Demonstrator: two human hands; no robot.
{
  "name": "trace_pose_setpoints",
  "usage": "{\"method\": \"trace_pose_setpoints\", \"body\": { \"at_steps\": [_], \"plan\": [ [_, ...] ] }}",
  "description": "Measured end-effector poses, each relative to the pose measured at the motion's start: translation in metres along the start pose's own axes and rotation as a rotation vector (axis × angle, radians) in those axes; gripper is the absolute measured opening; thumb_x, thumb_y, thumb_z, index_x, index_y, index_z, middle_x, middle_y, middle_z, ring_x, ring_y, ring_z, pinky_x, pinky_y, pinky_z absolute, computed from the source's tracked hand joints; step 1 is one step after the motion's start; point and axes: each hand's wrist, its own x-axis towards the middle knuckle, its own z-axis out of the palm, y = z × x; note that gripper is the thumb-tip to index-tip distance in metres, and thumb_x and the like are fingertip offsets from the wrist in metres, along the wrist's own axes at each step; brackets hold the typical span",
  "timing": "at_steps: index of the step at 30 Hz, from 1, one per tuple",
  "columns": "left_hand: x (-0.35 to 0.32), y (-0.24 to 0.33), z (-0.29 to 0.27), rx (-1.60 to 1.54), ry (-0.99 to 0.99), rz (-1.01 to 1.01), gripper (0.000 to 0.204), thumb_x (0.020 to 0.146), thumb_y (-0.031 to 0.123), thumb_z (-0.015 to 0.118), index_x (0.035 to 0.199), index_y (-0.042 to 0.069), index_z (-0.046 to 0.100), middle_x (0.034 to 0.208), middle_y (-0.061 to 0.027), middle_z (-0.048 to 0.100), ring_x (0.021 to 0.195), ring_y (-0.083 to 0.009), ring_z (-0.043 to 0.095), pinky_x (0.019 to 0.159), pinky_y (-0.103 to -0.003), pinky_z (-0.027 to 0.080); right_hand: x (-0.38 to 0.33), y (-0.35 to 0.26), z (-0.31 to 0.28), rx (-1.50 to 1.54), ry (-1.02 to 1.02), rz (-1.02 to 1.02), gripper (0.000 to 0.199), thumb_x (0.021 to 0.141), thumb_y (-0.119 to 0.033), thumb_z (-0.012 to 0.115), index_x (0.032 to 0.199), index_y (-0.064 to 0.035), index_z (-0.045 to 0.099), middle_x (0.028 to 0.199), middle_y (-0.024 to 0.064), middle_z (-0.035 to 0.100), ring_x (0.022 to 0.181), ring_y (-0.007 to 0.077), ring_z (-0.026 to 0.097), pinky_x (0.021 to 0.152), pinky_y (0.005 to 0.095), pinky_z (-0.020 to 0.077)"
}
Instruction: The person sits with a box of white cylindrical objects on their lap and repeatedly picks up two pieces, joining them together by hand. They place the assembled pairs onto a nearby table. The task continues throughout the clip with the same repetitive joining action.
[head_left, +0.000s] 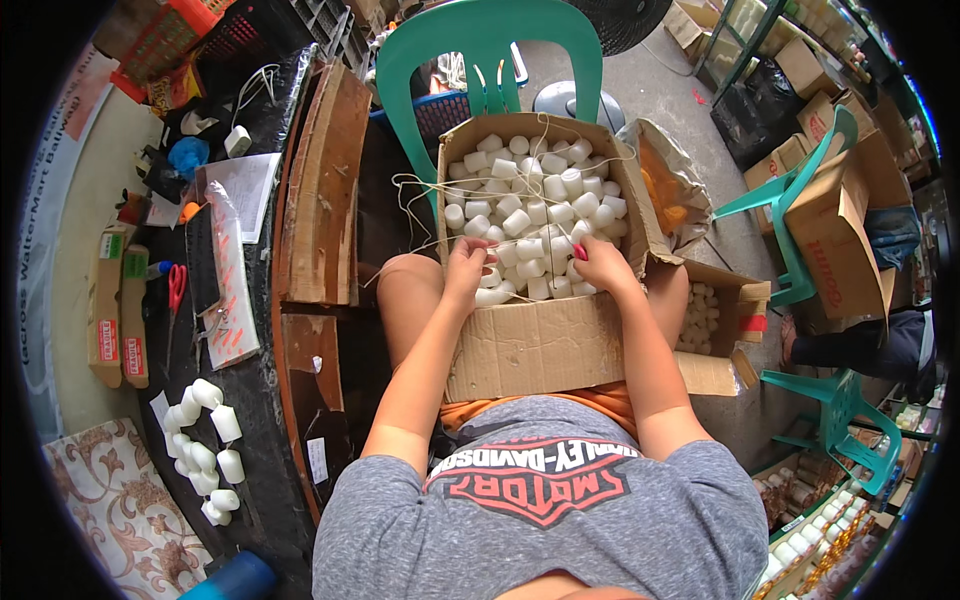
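Note:
A cardboard box [530,350] full of white, cylinder-shaped pieces [535,213] rests at my lap. Over its near part, my left hand [468,272] is closed in a pinch at the left side; what lies between its fingertips is too small to make out. My right hand [606,268] is closed near the right side, with a small pink thing [580,252] showing at its fingers; its kind is unclear. Thin pale cord [428,185] hangs in loose loops over the box's left edge and across the pieces.
A green plastic chair [490,20] stands behind the box. On the black table [250,420] at left lie a string of white pieces [203,455] and red-handled scissors [177,290]. Another box [725,375] of small pieces sits at right, near green chairs [790,210].

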Motion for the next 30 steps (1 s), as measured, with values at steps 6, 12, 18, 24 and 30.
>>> {"method": "trace_pose_setpoints", "body": {
  "at_steps": [6,12,18,24,30],
  "plan": [
    [0.002,-0.003,-0.001,0.12,0.02,0.082,0.015,0.086,0.017,0.056,0.097,0.008,0.053,0.078,0.0037,0.05,0.06,-0.0028,0.039,0.049,-0.019,0.032,-0.007,-0.017,-0.014,0.859,-0.107,0.125,0.021,0.083,-0.025,0.052,0.084,-0.0048,0.051,0.081,0.008,0.061,0.076,0.0209,0.058,0.073,0.0366,0.0451],
    [-0.001,0.002,0.009,0.047,-0.034,0.176,0.025,0.088,0.024,0.061,0.103,0.005,0.06,0.084,0.0017,0.06,0.059,-0.0013,0.04,0.051,-0.016,0.033,-0.005,-0.021,0.002,1.783,-0.388,-0.115,0.019,0.086,-0.022,0.055,0.098,-0.0071,0.054,0.095,0.0046,0.058,0.085,0.0135,0.054,0.085,0.026,0.0425],
    [-0.003,0.003,0.007,0.048,-0.103,0.257,0.024,0.091,0.02,0.057,0.107,0.002,0.061,0.099,-0.0069,0.065,0.081,-0.0088,0.056,0.07,-0.022,0.044,-0.007,-0.034,0.005,1.464,-0.205,-0.123,0.041,0.084,-0.01,0.062,0.122,-0.0032,0.046,0.1,0.0043,0.057,0.094,0.0124,0.056,0.084,0.0271,0.0454],
    [-0.007,0.009,0.009,0.015,0.009,0.248,0.023,0.091,0.016,0.056,0.108,0.001,0.06,0.102,-0.0085,0.065,0.082,-0.0088,0.057,0.07,-0.022,0.045,-0.006,-0.038,0.016,1.078,-0.273,-0.117,0.05,0.08,-0.023,0.07,0.119,-0.0017,0.047,0.099,0.0052,0.058,0.088,0.0113,0.054,0.078,0.025,0.0432],
    [-0.006,0.005,0.008,0.038,-0.077,0.235,0.02,0.09,0.015,0.056,0.106,0.002,0.061,0.101,-0.0065,0.066,0.086,-0.009,0.058,0.071,-0.022,0.044,-0.009,-0.044,0.017,0.913,-0.271,-0.108,0.057,0.077,-0.032,0.072,0.118,0.0007,0.05,0.095,0.0061,0.06,0.086,0.011,0.054,0.075,0.0239,0.043]
  ]
}}
